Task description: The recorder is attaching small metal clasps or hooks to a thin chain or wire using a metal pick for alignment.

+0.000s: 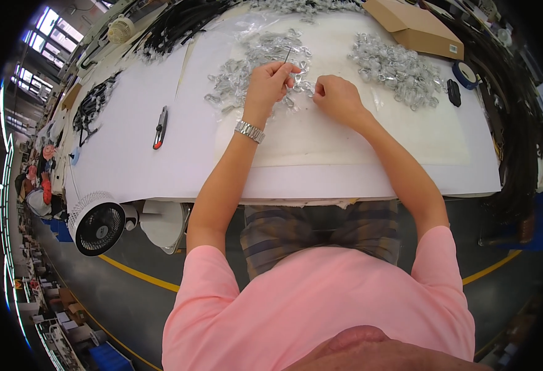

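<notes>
My left hand [267, 86], with a metal watch at its wrist, pinches a thin dark rod [288, 54] that points up and away. It is over the near right part of a loose pile of small silvery, clear pieces [229, 79], whose exact kind I cannot make out. To its right, my right hand [339, 99] is closed, with its fingertips turned toward the left hand. Whatever its fingers hold is hidden. Several of the small pieces lie between the two hands. A second pile of similar pieces [398, 71] lies farther right.
A red-and-black utility knife [160, 128] lies on the white table [129, 148] at left. Bundles of black cords [175, 28] lie behind it. An open cardboard box [417, 31], blue tape roll [465, 75] and small black object [453, 93] are at right. A fan [100, 226] stands at the near left.
</notes>
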`<state>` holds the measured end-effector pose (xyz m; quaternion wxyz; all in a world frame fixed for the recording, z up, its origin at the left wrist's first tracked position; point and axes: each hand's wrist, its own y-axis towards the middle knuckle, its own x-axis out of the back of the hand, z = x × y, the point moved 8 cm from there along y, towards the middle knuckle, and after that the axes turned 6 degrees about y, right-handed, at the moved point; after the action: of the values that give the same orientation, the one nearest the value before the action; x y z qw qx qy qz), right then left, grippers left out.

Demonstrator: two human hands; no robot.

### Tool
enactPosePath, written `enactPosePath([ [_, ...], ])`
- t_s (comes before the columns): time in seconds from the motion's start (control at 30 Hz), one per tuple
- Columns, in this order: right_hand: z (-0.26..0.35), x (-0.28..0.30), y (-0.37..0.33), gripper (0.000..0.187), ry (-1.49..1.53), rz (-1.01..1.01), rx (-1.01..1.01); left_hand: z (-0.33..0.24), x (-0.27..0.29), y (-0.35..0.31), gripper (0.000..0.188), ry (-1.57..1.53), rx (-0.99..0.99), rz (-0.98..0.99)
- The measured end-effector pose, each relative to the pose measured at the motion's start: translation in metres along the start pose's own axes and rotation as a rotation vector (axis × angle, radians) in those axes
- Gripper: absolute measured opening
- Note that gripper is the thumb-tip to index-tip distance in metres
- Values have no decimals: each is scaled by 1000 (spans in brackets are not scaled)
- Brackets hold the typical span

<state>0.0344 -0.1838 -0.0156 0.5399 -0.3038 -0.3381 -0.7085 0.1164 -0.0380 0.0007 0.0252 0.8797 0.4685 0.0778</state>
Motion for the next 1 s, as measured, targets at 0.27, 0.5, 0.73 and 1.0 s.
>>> enactPosePath([
  [0.27,-16,12,-20,13,762,-20,71,23,-11,-12,36,41,256,126],
  [0.5,-11,20,-21,16,858,7,149,19,-25,-6,28,-37,206,222],
  [0.73,-23,11,-26,29,1082,281,-183,-19,-39,-3,18,457,-251,19],
  [1.0,-32,4,-24,31,1071,341,-111,-8,-45,-14,36,369,-47,134],
])
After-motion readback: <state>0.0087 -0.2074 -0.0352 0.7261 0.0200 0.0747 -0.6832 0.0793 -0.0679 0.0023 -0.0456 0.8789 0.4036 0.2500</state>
